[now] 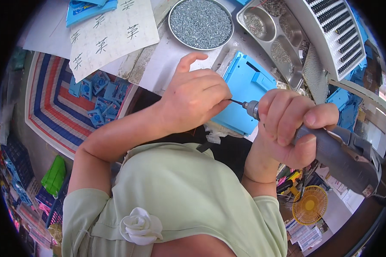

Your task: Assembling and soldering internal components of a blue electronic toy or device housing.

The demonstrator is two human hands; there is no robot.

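My right hand (285, 124) is wrapped round a dark electric screwdriver (341, 160), tilted with its bit pointing left. The fingertips of my left hand (197, 96) are pinched together at the bit's tip; whatever they hold there is hidden. My left forefinger sticks up, crooked. Beneath the bit, on the bench, lies a light-blue plastic casing (233, 113), partly covered by my hands. A round metal dish (169, 23) full of small silvery screws (200, 25) stands just beyond my left hand.
At the back right are a steel compartment tray (268, 40) with small metal parts and a white rack (309, 21) of black pieces. Paper with brush writing (116, 38) lies back left. A striped-lined bin (51, 94) holds small blue packets. A yellow basket (309, 205) sits lower right.
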